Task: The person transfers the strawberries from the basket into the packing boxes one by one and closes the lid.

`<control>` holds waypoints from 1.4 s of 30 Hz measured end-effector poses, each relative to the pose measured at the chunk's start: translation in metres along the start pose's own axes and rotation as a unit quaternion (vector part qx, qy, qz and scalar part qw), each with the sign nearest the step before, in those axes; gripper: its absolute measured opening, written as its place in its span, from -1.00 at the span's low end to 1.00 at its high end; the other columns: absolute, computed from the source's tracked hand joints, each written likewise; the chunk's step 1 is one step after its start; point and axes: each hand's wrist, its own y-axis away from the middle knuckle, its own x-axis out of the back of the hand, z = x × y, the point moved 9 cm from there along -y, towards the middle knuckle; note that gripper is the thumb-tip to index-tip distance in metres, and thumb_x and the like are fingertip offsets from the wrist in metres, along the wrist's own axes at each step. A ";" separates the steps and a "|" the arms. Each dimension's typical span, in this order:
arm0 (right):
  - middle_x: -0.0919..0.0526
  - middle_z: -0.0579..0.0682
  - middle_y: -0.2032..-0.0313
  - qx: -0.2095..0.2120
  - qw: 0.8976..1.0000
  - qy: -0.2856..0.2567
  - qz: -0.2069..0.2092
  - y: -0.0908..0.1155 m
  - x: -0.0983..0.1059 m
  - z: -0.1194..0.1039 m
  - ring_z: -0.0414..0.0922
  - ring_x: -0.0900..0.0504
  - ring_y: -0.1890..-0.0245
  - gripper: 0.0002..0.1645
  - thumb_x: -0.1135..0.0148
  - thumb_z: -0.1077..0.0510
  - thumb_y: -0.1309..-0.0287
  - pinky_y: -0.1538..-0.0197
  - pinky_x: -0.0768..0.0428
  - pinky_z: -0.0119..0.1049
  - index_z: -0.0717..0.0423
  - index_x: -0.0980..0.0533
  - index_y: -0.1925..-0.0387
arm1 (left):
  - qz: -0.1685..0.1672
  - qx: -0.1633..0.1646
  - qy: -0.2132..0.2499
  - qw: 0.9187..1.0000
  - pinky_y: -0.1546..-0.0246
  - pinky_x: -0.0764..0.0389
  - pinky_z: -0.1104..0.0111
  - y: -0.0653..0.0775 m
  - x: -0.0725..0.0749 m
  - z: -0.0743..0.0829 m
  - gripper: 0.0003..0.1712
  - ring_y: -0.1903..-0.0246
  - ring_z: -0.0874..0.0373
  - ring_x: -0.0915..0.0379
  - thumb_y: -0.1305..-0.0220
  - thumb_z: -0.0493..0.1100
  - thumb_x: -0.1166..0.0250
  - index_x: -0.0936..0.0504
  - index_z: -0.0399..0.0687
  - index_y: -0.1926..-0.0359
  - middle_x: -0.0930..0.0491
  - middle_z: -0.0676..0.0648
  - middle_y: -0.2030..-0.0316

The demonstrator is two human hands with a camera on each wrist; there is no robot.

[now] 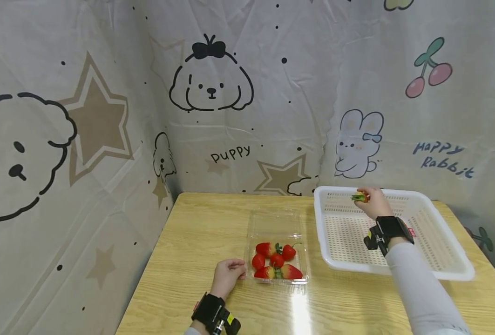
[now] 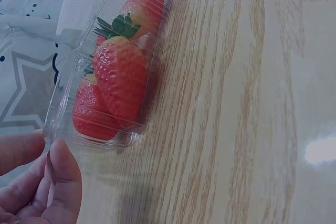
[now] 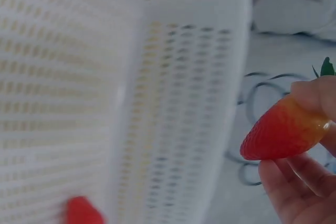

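My right hand [image 1: 375, 202] pinches a strawberry [image 3: 286, 129] between thumb and fingers, over the far rim of a white slotted plastic basket [image 1: 356, 267]. The fruit's red tip points toward the basket in the right wrist view, and its green leaves show past the thumb. At the left side of a clear plastic box [image 2: 86, 51], my left hand [image 1: 229, 274] pinches the rim near a corner with thumb and finger. Several red strawberries [image 1: 276, 260], some with yellowish tops and green leaves, lie inside this box. Its transparent lid [image 1: 274, 223] is folded back, away from me.
Inside the basket, a red object [image 3: 84, 211] shows at the lower edge of the right wrist view. Box and basket stand on a wood-grain table [image 1: 201, 223]. Behind and to the left hangs a pale printed cloth [image 1: 247, 130].
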 end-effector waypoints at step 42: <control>-0.47 0.13 0.12 0.257 0.953 -0.075 -0.138 0.073 -0.114 -0.195 -0.03 -0.51 0.18 -0.50 -0.29 0.36 0.10 0.15 -0.57 -0.24 0.26 -0.47 0.01 | 0.005 -0.009 0.011 1.000 0.44 -0.66 0.34 0.001 0.001 0.000 -0.76 0.51 0.19 -0.53 -0.10 -0.40 -0.23 -0.54 -0.56 0.22 -0.57 -0.13 0.49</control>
